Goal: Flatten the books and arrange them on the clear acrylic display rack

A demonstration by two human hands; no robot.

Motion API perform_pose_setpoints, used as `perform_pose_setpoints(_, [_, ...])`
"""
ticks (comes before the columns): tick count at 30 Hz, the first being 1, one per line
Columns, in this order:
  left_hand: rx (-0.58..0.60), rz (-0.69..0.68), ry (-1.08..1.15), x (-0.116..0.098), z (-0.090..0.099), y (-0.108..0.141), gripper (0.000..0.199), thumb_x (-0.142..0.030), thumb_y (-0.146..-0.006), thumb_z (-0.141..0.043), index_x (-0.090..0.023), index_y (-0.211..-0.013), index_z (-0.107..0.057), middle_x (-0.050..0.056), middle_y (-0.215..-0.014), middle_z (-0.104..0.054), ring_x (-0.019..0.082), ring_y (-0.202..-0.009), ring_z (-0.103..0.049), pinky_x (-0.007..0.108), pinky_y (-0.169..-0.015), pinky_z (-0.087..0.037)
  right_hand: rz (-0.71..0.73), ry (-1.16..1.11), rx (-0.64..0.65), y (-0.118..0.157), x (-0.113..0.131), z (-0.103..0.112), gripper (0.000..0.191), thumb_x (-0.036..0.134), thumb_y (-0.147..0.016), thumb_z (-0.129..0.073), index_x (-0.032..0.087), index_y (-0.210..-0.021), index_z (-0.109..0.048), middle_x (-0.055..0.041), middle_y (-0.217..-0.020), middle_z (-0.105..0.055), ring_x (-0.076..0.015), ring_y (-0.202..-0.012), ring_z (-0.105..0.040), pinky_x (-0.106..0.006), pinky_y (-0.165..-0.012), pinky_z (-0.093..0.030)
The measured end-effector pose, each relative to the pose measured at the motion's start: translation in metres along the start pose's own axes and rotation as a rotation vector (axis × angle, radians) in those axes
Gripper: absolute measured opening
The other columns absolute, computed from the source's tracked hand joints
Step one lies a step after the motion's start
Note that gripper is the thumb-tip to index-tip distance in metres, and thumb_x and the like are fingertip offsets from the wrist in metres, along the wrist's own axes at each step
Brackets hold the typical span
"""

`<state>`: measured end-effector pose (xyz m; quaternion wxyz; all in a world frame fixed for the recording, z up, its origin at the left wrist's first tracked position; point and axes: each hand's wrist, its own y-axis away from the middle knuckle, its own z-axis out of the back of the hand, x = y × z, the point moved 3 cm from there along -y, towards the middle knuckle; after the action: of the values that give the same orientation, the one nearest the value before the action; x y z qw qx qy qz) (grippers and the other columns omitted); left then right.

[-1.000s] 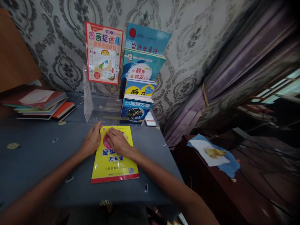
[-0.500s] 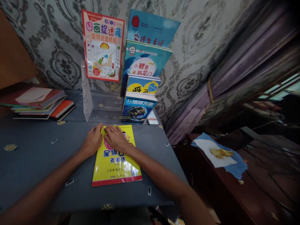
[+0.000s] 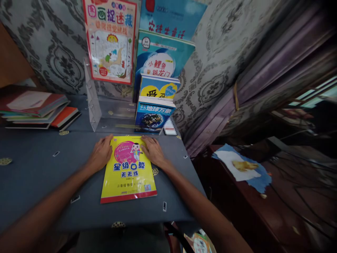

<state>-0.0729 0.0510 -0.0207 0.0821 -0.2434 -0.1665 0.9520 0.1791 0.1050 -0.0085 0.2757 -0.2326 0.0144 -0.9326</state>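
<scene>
A yellow workbook (image 3: 129, 182) with a red bottom strip and a cartoon child on its cover lies flat on the cloth-covered table in front of me. My left hand (image 3: 102, 153) is at its upper left edge, fingers closed about the corner. At the upper right corner, my right hand (image 3: 154, 149) has its fingers bent over the edge. Parts of the fingertips of both hands are hidden. Just beyond the workbook stands a clear acrylic book rack (image 3: 92, 102). It holds a red-bordered picture book (image 3: 112, 45) on the left and several blue books, including an earth book (image 3: 154, 119), on the right.
A pile of books (image 3: 34, 105) lies at the table's (image 3: 34, 182) back left. To the right, a purple curtain (image 3: 223, 95) hangs beside a dark red cabinet (image 3: 223, 179) bearing a blue cloth (image 3: 260, 182) and cables. A patterned wall rises behind the rack. More books (image 3: 201, 244) show below the table edge.
My right hand has moved off the middle of the cover to the workbook's upper right edge, uncovering the title and cartoon. My left hand stays at the left edge. The view has tilted down slightly.
</scene>
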Motion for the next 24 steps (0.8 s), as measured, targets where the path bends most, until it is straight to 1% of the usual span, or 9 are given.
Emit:
perform_pose_setpoints(2, [0.018, -0.006, -0.033, -0.001, 0.001, 0.0, 0.048, -0.024, -0.094, -0.035, -0.009, -0.137, -0.049, 0.021, -0.129, -0.066, 0.034, -0.122, -0.058, 0.054, -0.104, -0.048, 0.008, -0.018, -0.019, 0.0, -0.003, -0.003, 0.04, 0.024, -0.101, -0.047, 0.016, -0.139, -0.056, -0.0147, -0.151, -0.055, -0.0246, -0.143, -0.047, -0.051, -0.121, -0.028])
perform_pose_setpoints(4, [0.034, -0.017, -0.059, -0.002, 0.002, 0.0, 0.048, -0.024, -0.094, -0.034, -0.009, -0.137, -0.05, 0.021, -0.13, -0.066, 0.034, -0.128, -0.055, 0.054, -0.106, -0.046, 0.017, -0.031, -0.028, 0.0, -0.005, -0.005, 0.039, 0.024, -0.101, -0.047, 0.017, -0.139, -0.057, -0.014, -0.151, -0.055, -0.0244, -0.143, -0.047, -0.051, -0.121, -0.028])
perform_pose_setpoints(7, [0.07, -0.045, -0.128, -0.007, 0.004, 0.0, 0.046, -0.021, -0.094, -0.033, -0.013, -0.135, -0.053, 0.018, -0.133, -0.066, 0.034, -0.139, -0.047, 0.054, -0.111, -0.041, 0.032, -0.045, -0.029, -0.001, -0.007, -0.007, 0.04, 0.024, -0.101, -0.048, 0.018, -0.139, -0.056, -0.0132, -0.152, -0.054, -0.0245, -0.144, -0.046, -0.052, -0.121, -0.028])
perform_pose_setpoints(9, [0.104, -0.079, -0.185, -0.013, 0.006, 0.001, 0.043, -0.02, -0.095, -0.033, -0.014, -0.131, -0.056, 0.02, -0.134, -0.066, 0.035, -0.143, -0.045, 0.056, -0.113, -0.038, 0.031, -0.048, -0.028, -0.001, -0.008, -0.008, 0.04, 0.025, -0.1, -0.049, 0.018, -0.139, -0.056, -0.0132, -0.152, -0.054, -0.0248, -0.144, -0.046, -0.052, -0.121, -0.027])
perform_pose_setpoints(12, [0.155, -0.136, -0.229, -0.02, 0.011, 0.0, 0.039, -0.017, -0.096, -0.033, -0.014, -0.123, -0.06, 0.023, -0.133, -0.065, 0.037, -0.14, -0.049, 0.06, -0.114, -0.035, 0.022, -0.047, -0.026, -0.002, -0.009, -0.008, 0.04, 0.025, -0.1, -0.051, 0.018, -0.139, -0.057, -0.0129, -0.152, -0.055, -0.0254, -0.144, -0.046, -0.052, -0.121, -0.027])
perform_pose_setpoints(16, [0.215, -0.176, -0.212, -0.033, 0.014, -0.003, 0.037, -0.016, -0.095, -0.035, -0.017, -0.12, -0.063, 0.021, -0.135, -0.065, 0.037, -0.136, -0.053, 0.065, -0.117, -0.028, 0.037, -0.045, -0.034, -0.002, -0.008, -0.007, 0.039, 0.025, -0.101, -0.049, 0.019, -0.139, -0.057, -0.0116, -0.153, -0.054, -0.0255, -0.144, -0.046, -0.052, -0.121, -0.028])
perform_pose_setpoints(18, [0.272, -0.206, -0.119, -0.048, 0.013, -0.002, 0.038, -0.02, -0.097, -0.036, -0.017, -0.125, -0.062, 0.019, -0.138, -0.064, 0.034, -0.138, -0.052, 0.061, -0.119, -0.03, 0.038, -0.036, -0.027, -0.001, -0.008, -0.007, 0.04, 0.025, -0.101, -0.049, 0.017, -0.14, -0.056, -0.0133, -0.153, -0.054, -0.0255, -0.145, -0.045, -0.051, -0.121, -0.027])
perform_pose_setpoints(20, [0.361, -0.263, 0.032, -0.071, 0.009, 0.005, 0.04, -0.026, -0.099, -0.037, -0.019, -0.131, -0.06, 0.015, -0.142, -0.063, 0.029, -0.141, -0.05, 0.056, -0.12, -0.032, 0.037, -0.027, -0.018, -0.001, -0.008, -0.007, 0.041, 0.025, -0.101, -0.049, 0.015, -0.14, -0.056, -0.0143, -0.154, -0.053, -0.0252, -0.146, -0.044, -0.05, -0.122, -0.026])
perform_pose_setpoints(24, [0.577, -0.424, 0.312, -0.121, -0.003, 0.031, 0.039, -0.027, -0.1, -0.044, -0.024, -0.135, -0.061, 0.008, -0.146, -0.061, 0.025, -0.145, -0.046, 0.051, -0.125, -0.025, 0.038, -0.024, -0.011, -0.002, -0.009, -0.008, 0.04, 0.024, -0.102, -0.048, 0.014, -0.14, -0.055, -0.0145, -0.155, -0.051, -0.0245, -0.146, -0.043, -0.049, -0.123, -0.025])
